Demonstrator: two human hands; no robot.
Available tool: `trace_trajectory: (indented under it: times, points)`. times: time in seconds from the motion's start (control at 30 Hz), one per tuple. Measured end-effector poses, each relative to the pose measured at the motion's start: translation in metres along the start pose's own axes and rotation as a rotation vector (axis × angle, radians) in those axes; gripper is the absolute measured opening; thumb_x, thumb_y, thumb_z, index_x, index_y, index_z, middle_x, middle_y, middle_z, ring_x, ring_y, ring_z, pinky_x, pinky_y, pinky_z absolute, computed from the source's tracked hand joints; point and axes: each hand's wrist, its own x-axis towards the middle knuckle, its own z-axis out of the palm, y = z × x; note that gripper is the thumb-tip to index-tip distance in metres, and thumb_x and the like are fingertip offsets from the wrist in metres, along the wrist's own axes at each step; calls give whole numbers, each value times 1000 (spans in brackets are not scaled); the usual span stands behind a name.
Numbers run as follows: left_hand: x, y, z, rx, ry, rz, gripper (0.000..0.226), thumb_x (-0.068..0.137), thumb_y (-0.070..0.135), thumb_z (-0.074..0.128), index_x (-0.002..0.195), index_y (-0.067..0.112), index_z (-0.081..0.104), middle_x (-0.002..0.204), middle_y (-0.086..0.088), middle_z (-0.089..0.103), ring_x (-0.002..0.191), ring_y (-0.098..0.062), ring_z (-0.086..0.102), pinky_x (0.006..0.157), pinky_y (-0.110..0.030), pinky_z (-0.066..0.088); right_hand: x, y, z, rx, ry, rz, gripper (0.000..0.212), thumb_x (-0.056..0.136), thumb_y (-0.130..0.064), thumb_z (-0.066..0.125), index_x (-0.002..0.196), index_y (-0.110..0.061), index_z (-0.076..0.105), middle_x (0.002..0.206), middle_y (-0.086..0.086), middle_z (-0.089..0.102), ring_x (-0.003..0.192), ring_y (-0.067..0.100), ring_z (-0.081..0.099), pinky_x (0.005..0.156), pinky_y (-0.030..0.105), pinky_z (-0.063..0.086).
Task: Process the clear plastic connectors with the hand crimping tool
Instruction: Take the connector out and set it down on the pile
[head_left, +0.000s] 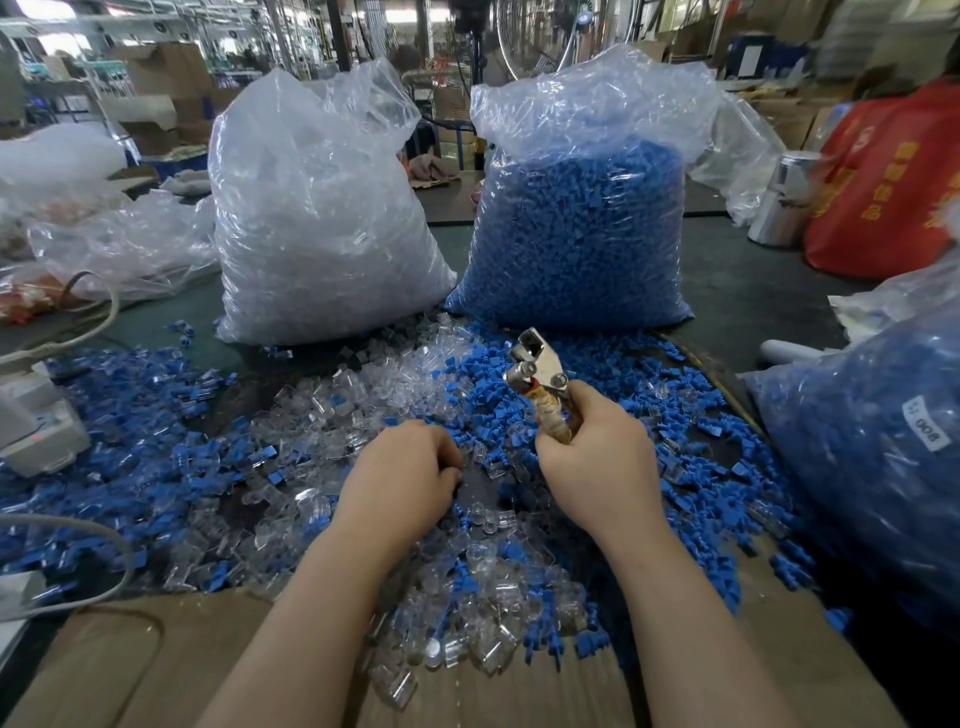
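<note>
The right hand (597, 447) is squeezing the crimping tool (540, 382), its head pointing up and away. The left hand (402, 475) is curling down into the clear connectors (332, 405), just beside the tool; I cannot tell if it is holding one.

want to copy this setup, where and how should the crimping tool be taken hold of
Grip the crimping tool by its wrapped handles, coming from below and the near side, as the right hand does. The metal head points up and away, so fingers stay off the jaws and the tip is free for a connector.

clear connectors (332, 410): loose heap on table | crimping tool (537, 374): metal, upright
</note>
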Motion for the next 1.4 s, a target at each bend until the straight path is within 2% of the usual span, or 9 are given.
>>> trace_trajectory:
  times: [0.1, 0.2, 0.37, 0.67, 0.77, 0.83, 0.97, 1.27, 1.4]
  points:
    - [0, 0, 1, -60, 13, -16, 14, 91, 24, 67, 81, 33, 65, 81, 18, 63, 74, 2, 59, 64, -17, 47, 1, 0, 1, -10, -11, 1, 14, 84, -28, 59, 75, -31, 49, 61, -7, 55, 57, 12, 50, 47, 30, 31]
    - [0, 3, -4, -424, 58, -124, 15, 90, 24, 69, 78, 34, 67, 69, 15, 68, 64, 0, 64, 53, -12, 46, 2, -1, 2, 32, -33, -21, 15, 86, -31, 62, 74, -30, 51, 63, -7, 57, 60, 13, 53, 49, 32, 37]
    - [-3, 11, -17, -1015, 32, -172, 18, 87, 11, 71, 88, 28, 77, 81, 4, 77, 80, -9, 74, 74, -21, 59, 2, -5, 4, 170, -93, -85, 9, 89, -30, 66, 83, -26, 61, 66, -6, 61, 61, 16, 56, 56, 40, 47]
    - [-4, 19, -17, -1042, -6, -98, 17, 87, -3, 67, 94, 12, 70, 85, -3, 77, 78, -11, 74, 68, -20, 58, 0, -7, 5, 162, -131, -128, 8, 85, -25, 71, 92, -25, 67, 76, -10, 65, 71, 13, 61, 65, 40, 52]
    - [-2, 16, -11, -945, 62, -101, 14, 89, 6, 69, 94, 20, 68, 82, 0, 76, 75, -7, 72, 67, -20, 57, 0, -7, 6, 139, -115, -115, 8, 85, -25, 70, 91, -25, 65, 74, -9, 65, 69, 15, 61, 65, 42, 53]
    - [0, 10, -5, -646, 145, -103, 12, 92, 17, 68, 98, 27, 66, 84, 6, 70, 71, 0, 65, 60, -14, 49, 1, -5, 6, 138, -79, -104, 7, 86, -29, 70, 90, -26, 64, 73, -10, 65, 68, 14, 61, 63, 41, 53]
    - [0, 4, 5, -95, 62, -34, 32, 94, 32, 63, 126, 37, 62, 98, 11, 50, 97, -10, 55, 83, -25, 45, 2, -3, 6, 155, -25, -91, 14, 88, -35, 68, 80, -31, 58, 67, -14, 59, 64, 10, 56, 59, 36, 48]
    - [-3, 5, 5, 11, 45, 86, 20, 92, 17, 65, 103, 34, 66, 97, 11, 52, 90, -9, 55, 77, -24, 46, 3, -2, 6, 147, -18, -87, 19, 88, -35, 68, 76, -29, 55, 64, -13, 57, 62, 11, 54, 59, 41, 49]
    - [-2, 6, 7, 18, 49, 74, 15, 96, 24, 60, 108, 31, 65, 106, 10, 59, 97, -9, 57, 83, -23, 46, 2, -1, 6, 162, -15, -85, 20, 88, -37, 69, 75, -30, 55, 64, -14, 58, 62, 11, 55, 59, 41, 50]
